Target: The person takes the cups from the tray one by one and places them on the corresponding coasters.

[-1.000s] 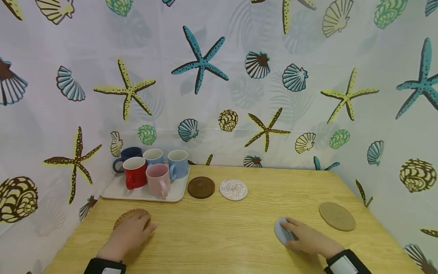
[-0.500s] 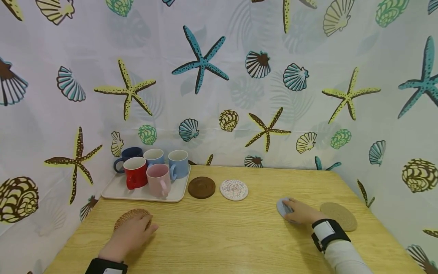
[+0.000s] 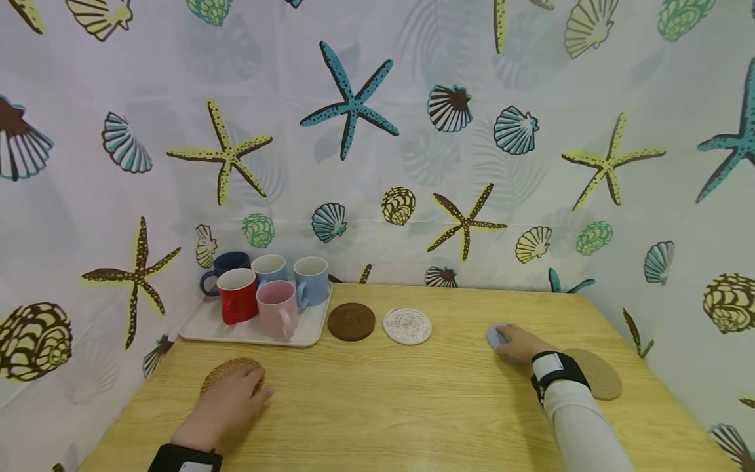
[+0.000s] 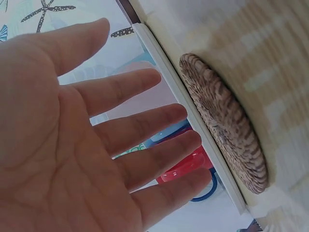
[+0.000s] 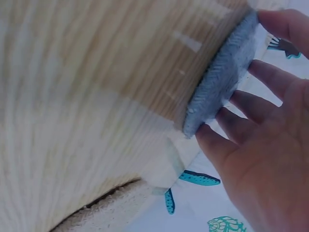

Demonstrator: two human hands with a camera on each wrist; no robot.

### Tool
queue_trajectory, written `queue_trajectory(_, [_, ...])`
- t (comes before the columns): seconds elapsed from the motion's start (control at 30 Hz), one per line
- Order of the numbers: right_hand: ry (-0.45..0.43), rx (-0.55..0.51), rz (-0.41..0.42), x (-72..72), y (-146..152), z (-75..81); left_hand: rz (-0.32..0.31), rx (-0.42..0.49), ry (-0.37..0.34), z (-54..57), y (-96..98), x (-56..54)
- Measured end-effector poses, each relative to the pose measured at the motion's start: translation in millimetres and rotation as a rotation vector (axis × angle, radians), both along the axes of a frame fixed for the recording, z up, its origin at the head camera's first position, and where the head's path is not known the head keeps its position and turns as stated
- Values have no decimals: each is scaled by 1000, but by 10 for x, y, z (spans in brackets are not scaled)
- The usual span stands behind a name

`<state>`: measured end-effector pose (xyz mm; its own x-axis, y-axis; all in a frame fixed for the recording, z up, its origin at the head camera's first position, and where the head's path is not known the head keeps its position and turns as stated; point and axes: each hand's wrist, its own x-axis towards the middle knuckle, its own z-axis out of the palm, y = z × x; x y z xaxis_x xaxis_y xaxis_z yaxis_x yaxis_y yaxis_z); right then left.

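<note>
Head view: on the table (image 3: 366,419), the tray (image 3: 203,328) with five mugs (image 3: 276,308) sits at ten o'clock. Left hand (image 3: 232,396), at eight, has its fingers spread and holds nothing; right hand (image 3: 522,344), at two, has extended fingers touching without curling round anything (contact, then, rather than a grasp). The tan mat (image 3: 600,372) lies at four o'clock from the right hand, and the wicker mat (image 4: 222,125) just beyond the left hand's fingers, at twelve. Smallest, the blue coaster (image 5: 224,75) lies at ten o'clock from the right hand, against its fingertips; round, it offers no long axis, and the right hand is far nearer.
</note>
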<state>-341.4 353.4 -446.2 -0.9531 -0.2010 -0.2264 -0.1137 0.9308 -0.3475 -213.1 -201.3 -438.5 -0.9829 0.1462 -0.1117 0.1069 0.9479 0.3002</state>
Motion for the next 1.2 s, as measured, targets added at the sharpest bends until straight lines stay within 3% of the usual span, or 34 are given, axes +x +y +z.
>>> queue_trajectory(0.33, [76,2,22,-169,183,-113,30,-4,-22,-72,-64,-8])
queue_trajectory(0.53, [122,-44,50,-73,232,-63,24,-5,-29,-103,-58,-27])
queue_trajectory(0.77, [232,-32,59,13,264,-136,11,-12,-22,-125,-25,-20])
queue_trajectory(0.93, [267,-8,62,135,258,-109,-42,11,-10,-158,133,-31])
queue_trajectory(1.2, [284,38,88,378,212,-68,-171,33,5,-125,556,-7])
